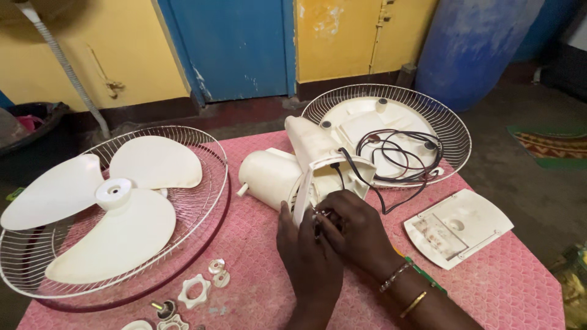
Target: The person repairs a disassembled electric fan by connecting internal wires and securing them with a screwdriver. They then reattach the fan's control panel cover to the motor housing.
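The cream fan motor housing [293, 174] lay on its side near the middle of the pink table [507, 287], and everything else could be placed from it. Its long axis ran from the rounded back end, pointing left and away toward the blade, to the open front face, which was turned toward the person.

Both hands were at that open face. The left hand [309, 256] came up from below the housing, its fingers closed against the lower rim of the front plate. The right hand [354, 229] reached in from the right, its fingertips pinched together on something small among the wiring just inside the opening; what exactly they gripped I could not make out. The right hand sat a touch deeper into the housing, the left more beside it, steadying.

Black wires [397, 162] looped out of the housing's right side and trailed into the rear wire guard [449, 131], which lay beyond and to the right of it with a cream base plate inside. To the housing's left the three-lobed fan blade [110, 208] rested in the front wire guard [205, 201]. Right of the housing, nearer the table edge, lay a flat cream cover panel [458, 226]. Below and left of the housing, by the person's left forearm, sat a white plastic nut [194, 290] and a few small fittings.
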